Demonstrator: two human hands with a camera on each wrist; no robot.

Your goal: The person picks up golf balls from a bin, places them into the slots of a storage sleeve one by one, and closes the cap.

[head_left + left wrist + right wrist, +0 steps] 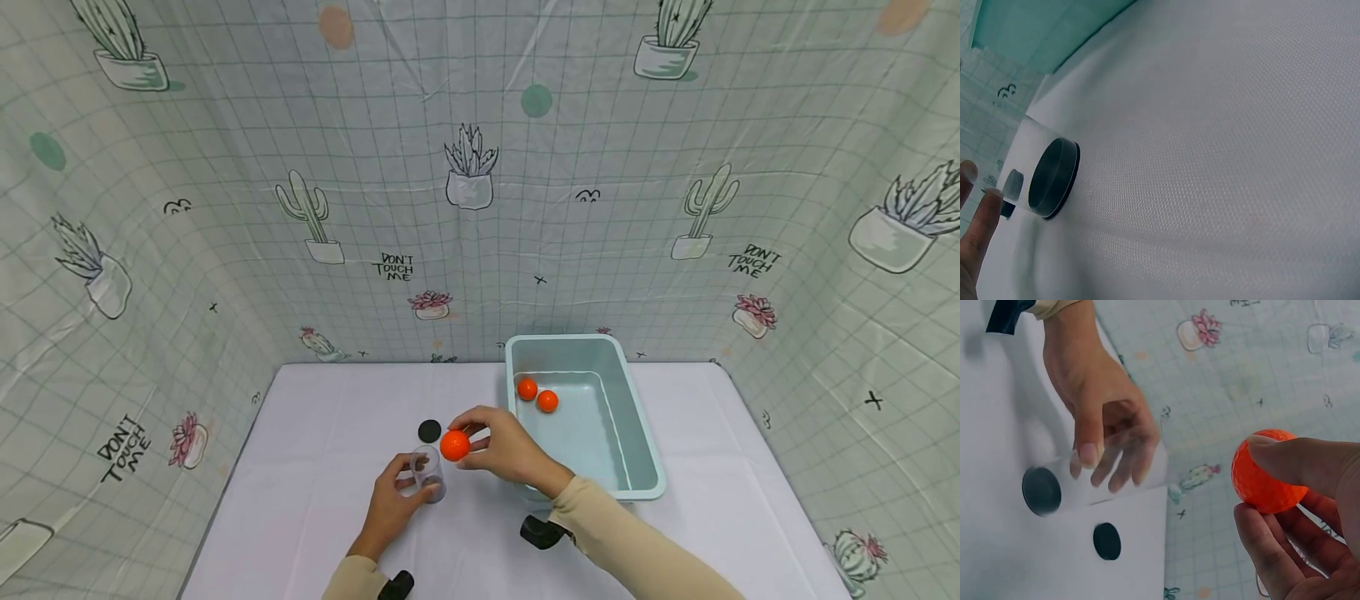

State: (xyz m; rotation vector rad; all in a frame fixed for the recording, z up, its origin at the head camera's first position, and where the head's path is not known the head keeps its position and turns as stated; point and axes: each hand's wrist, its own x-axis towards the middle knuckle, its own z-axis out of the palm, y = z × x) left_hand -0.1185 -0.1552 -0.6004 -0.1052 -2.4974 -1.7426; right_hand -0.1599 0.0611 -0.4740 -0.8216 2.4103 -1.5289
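A clear plastic tube with a dark base (1042,491) stands upright on the table, and my left hand (393,506) grips it with the fingers curled round its side. In the left wrist view, fingertips (988,206) touch the tube's wall. Between thumb and fingers my right hand (508,446) pinches an orange golf ball (1269,472), its dimples visible in the right wrist view. The ball is just above and right of the tube's open top, apart from it. No ball shows inside the tube. On the table behind the tube lies a round black lid (429,431).
A pale blue-green bin (645,433) stands at the right of the white-covered table (300,467). Two orange balls (537,395) lie in its far left part. Behind the table hangs a cloth (525,233) printed with cacti.
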